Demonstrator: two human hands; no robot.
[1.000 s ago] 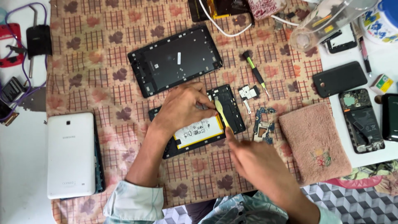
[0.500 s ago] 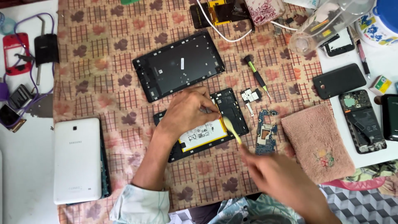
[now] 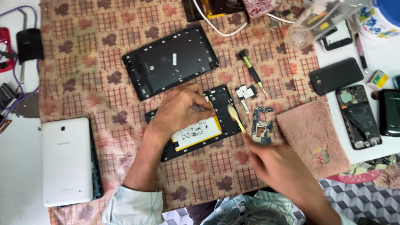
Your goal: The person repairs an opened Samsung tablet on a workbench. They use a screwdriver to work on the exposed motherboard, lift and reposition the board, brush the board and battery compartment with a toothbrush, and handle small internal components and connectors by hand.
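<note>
The left hand reaches in from the bottom with its arm bare up to a rolled light sleeve, and it lies palm down with the fingers curled and pressed low. The right hand comes in from the lower right, a bit blurry, with its back facing up. Its fingers are bunched tight in a pinching grip around something thin that points up and to the left, toward the left hand.

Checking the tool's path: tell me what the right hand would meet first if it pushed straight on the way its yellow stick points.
Probably the opened tablet frame, at its right edge; the right hand aims the yellow stick up-left there. Height above it is unclear.
</note>
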